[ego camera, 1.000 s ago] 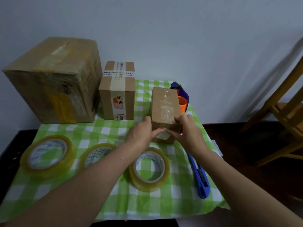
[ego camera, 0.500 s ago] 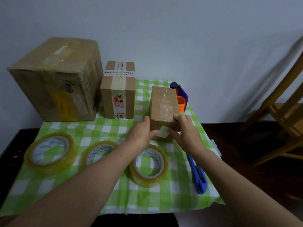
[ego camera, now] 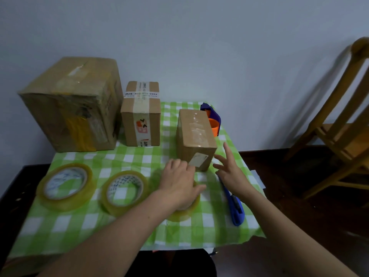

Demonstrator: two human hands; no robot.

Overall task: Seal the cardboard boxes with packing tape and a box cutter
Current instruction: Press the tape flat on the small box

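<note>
The small cardboard box stands toward the far right corner of the table, on a green-and-white checked cloth, one end facing the near edge. Clear tape runs along its top, and a pale tab of tape lies on the near face. The left hand is just in front of that face, knuckles up, its fingertips close to the tab; the grip is loosely bent with the thumb stretched to the right, and it pinches nothing that shows. Blur hides whether the fingers touch the box. Under its palm lies a roll of clear tape, flat on the cloth. The right hand hovers just beside the box's near right corner, its grip spread wide and holding nothing. Below its wrist a blue box cutter lies along the right edge of the table. Behind the small box a blue and orange tape dispenser peeks out. Two more tape rolls, the middle roll and the left roll, lie flat toward the near left. A medium box with printed tape stands at the far edge, and a large box fills the far left corner. A wooden chair stands beyond the right edge.
</note>
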